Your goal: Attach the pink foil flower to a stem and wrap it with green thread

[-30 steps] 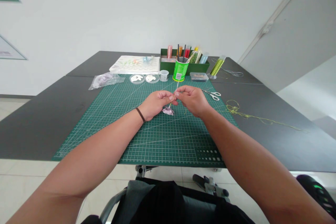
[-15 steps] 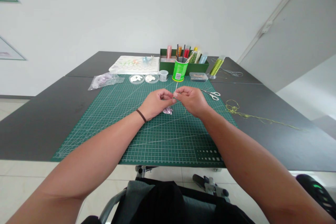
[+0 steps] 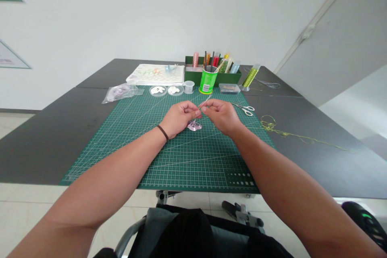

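Observation:
My left hand [image 3: 180, 117] pinches between thumb and fingers the stem of a small pale purple craft flower [image 3: 194, 125]. The flower's petals hang below the fingertips, above the cutting mat. Close beside it, my right hand [image 3: 223, 116] is closed in a pinch on the thin stem [image 3: 207, 99], whose pale end sticks up past the fingers toward the green can. Fine thread may run between the two pinches, but it is too small to tell.
A green cutting mat [image 3: 193, 161] lies under my hands. White-handled scissors [image 3: 247, 110] and tangled yellow-green thread [image 3: 269, 124] lie right. Behind stand a green can [image 3: 207, 81], dishes of white pieces [image 3: 158, 90], a green box [image 3: 193, 75] and a plastic bag [image 3: 121, 92].
The stem's end has tilted from nearly upright over to the right. More of the purple flower shows below my left hand. Both hands stay almost in place.

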Available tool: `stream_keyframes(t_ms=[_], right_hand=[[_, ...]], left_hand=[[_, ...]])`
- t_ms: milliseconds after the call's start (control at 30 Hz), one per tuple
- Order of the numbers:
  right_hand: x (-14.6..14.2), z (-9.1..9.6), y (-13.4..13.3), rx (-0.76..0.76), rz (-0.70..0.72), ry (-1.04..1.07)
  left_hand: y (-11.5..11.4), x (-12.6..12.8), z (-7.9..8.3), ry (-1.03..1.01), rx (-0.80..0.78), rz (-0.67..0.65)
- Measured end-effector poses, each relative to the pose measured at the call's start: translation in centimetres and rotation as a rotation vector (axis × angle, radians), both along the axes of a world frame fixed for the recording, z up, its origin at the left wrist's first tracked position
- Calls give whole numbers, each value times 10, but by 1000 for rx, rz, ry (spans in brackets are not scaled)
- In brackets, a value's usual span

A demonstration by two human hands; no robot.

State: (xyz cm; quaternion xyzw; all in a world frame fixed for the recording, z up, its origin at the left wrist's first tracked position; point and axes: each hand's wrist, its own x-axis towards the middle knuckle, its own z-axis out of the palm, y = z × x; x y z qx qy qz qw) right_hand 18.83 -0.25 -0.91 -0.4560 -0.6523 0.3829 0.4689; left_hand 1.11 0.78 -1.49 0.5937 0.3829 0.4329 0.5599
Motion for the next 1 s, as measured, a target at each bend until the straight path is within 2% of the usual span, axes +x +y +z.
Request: stream_keyframes(t_ms=[467, 1000], right_hand=[[0, -4, 3, -3, -12, 13], [1, -6, 4, -36, 1, 52]], left_hand=[[-3, 0, 4, 14, -56, -39], [-2, -2, 3, 50, -37, -119]])
